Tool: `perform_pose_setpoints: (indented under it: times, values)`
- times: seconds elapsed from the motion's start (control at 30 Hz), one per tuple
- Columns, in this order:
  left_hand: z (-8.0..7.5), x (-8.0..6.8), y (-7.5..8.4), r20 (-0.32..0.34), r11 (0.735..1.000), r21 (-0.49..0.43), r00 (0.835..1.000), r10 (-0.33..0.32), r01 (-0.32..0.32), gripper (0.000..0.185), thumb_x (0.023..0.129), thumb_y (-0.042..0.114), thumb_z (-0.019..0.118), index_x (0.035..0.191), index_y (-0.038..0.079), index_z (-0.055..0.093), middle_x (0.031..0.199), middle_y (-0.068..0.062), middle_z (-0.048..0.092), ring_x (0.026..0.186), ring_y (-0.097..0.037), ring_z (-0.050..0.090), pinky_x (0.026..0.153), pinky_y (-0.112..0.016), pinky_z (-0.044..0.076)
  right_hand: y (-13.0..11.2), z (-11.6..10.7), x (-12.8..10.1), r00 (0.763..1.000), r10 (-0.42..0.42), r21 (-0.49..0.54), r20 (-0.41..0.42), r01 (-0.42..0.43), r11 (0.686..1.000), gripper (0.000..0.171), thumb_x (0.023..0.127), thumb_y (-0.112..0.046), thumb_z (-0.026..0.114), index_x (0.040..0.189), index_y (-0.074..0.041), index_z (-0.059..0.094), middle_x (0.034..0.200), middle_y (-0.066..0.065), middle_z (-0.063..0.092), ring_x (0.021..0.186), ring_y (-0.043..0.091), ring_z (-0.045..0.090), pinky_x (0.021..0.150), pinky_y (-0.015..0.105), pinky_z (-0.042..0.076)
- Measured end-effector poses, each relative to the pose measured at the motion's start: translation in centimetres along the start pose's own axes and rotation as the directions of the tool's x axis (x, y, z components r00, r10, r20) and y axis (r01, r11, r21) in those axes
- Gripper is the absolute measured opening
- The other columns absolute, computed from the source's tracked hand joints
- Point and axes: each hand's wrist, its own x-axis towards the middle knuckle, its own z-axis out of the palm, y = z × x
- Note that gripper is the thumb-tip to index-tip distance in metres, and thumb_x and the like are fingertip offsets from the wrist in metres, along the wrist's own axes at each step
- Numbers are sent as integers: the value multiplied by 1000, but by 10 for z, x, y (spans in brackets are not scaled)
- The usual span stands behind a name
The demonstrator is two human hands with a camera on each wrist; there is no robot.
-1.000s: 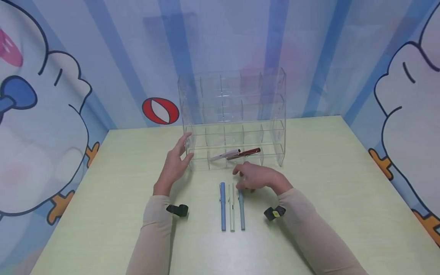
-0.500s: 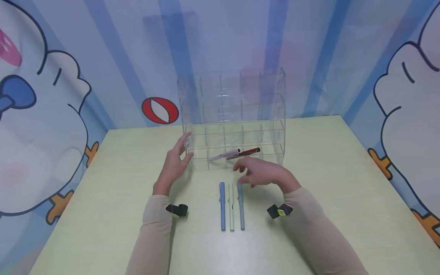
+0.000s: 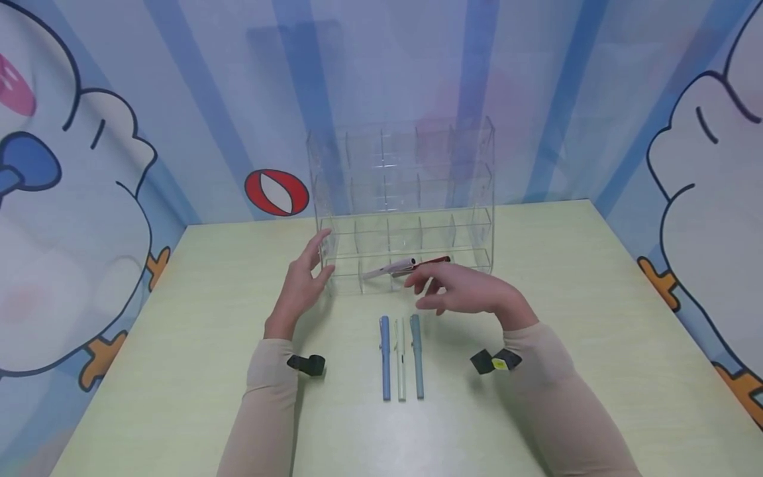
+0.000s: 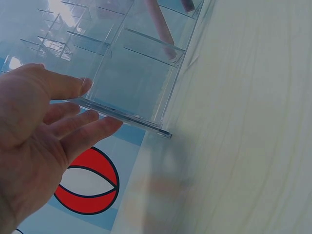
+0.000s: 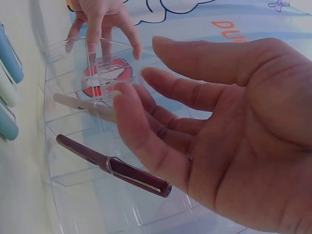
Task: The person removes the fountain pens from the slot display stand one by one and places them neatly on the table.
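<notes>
My left hand [image 3: 298, 288] holds the left side panel of a clear acrylic display rack [image 3: 405, 230]. In the left wrist view its thumb is on the inner face and the fingers on the outer one. My right hand [image 3: 461, 287] hovers before the rack's lowest tier, fingers loosely bent and nothing in them. A pale lilac pen [image 3: 390, 267] and a dark red pen [image 5: 131, 175] lie slanted in that tier; the right hand partly covers the red one in the head view. Below the hand, a blue pen [image 3: 385, 358], a pale green pen [image 3: 401, 358] and a grey-teal pen [image 3: 417, 358] lie side by side.
The rack stands near the back of a pale wood-grain table [image 3: 179, 371], close to a blue striped backdrop [image 3: 393, 59] with cartoon figures. Its upper tiers are split by thin clear dividers. A small black camera [image 3: 306, 364] sits on the left wrist, another [image 3: 495, 362] on the right.
My right hand has drawn away from the top of the grey-teal pen, moving up and slightly right toward the rack. My left hand stays in place on the rack.
</notes>
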Motion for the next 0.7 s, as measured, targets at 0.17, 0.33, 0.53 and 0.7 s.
perform_pose_setpoints:
  times: [0.17, 0.33, 0.53, 0.7]
  values:
    - [0, -1, 0, -1, 1000, -4, 1000, -2, 2, 70, 99, 5, 60, 156, 33, 30, 159, -13, 35, 138, -38, 43, 109, -54, 39, 3, -6, -3, 997, -50, -7, -60, 50, 999, 35, 98, -13, 65, 131, -7, 59, 116, 10, 61, 99, 19, 66, 78, 39, 60]
    - [0, -1, 0, -4, 1000, -6, 1000, -4, 4, 70, 99, 5, 61, 156, 34, 31, 159, -12, 35, 138, -38, 42, 109, -54, 40, 5, -10, -4, 990, -43, 14, -132, 46, 999, 32, 98, -13, 65, 129, -7, 61, 115, 11, 63, 94, 21, 64, 76, 38, 59]
    - [1, -1, -1, -6, 1000, -7, 1000, -4, 4, 71, 99, 5, 61, 156, 33, 31, 159, -11, 34, 138, -38, 42, 109, -54, 40, 8, -14, -6, 975, -46, 18, -216, 51, 999, 27, 98, -11, 64, 125, -5, 63, 111, 8, 66, 94, 24, 63, 74, 37, 58]
    - [1, -1, 0, -5, 1000, -8, 1000, -16, 16, 71, 99, 5, 61, 156, 35, 30, 161, -9, 32, 139, -37, 42, 109, -54, 40, 8, -18, -8, 952, -74, 37, -296, 88, 995, 25, 97, -9, 65, 122, -6, 64, 115, 11, 65, 101, 22, 63, 77, 41, 58]
